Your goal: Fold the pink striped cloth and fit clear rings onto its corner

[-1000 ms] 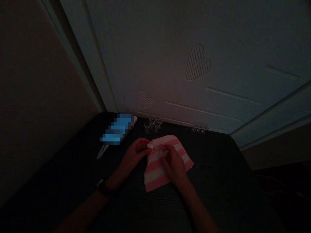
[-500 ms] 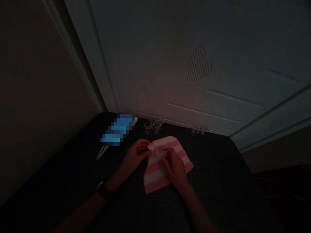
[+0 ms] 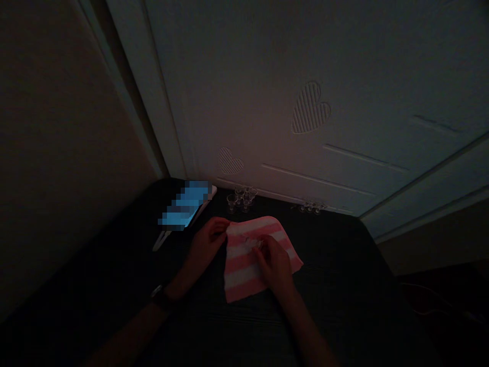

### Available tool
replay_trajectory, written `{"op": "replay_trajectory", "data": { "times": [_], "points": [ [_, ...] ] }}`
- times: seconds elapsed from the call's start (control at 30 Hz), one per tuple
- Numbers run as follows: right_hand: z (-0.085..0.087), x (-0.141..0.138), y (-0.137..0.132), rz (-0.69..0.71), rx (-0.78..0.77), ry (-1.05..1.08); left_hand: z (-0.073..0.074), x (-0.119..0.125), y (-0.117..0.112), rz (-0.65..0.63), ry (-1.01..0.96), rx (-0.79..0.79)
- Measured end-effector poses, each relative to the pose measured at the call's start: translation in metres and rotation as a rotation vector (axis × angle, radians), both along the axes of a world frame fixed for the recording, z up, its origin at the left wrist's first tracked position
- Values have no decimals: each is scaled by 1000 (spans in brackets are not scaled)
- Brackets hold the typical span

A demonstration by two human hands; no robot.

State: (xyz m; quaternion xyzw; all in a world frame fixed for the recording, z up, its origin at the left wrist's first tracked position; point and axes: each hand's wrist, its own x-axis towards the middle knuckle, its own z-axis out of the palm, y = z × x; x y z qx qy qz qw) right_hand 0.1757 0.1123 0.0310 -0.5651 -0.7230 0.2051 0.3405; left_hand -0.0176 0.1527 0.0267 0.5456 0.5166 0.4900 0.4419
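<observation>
A pink-and-white striped cloth lies spread on the dark table. At its upper left corner, my left hand pinches the edge of the fabric. Over the middle of the cloth, my right hand has its fingers closed on a small clear glass, whose shape is hard to make out in the dim light. Behind the cloth stands a group of small clear stemmed glasses.
More small clear pieces sit further right along the back of the table. A phone-like device with a lit, blurred screen leans at the left. A white panel with raised hearts rises directly behind.
My left hand has shifted slightly left, drawing the cloth's corner out from beside the glass so that it lies flatter. My right hand stays over the cloth with the glass.
</observation>
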Motion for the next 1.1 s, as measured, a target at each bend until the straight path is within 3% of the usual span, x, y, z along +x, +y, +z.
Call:
{"op": "replay_trajectory", "data": {
  "times": [0.17,0.3,0.47,0.6,0.77,0.9,1.1],
  "points": [
    [0,1,0,-47,29,46,0,-7,1,86,150,107],
    [4,3,0,-84,67,113,6,-4,-7,154,398,267],
    [8,5,-1,-130,61,295,14,11,-21,-34,538,426],
    [4,4,2,-44,-32,547,8,15,-21,-215,605,465],
    [2,2,4,93,-156,732,4,12,-18,-253,584,455],
    [2,4,5,110,-145,682,8,12,-19,-235,518,414],
    [0,3,6,116,-80,380,20,12,-21,-191,389,353]
  ]
}}
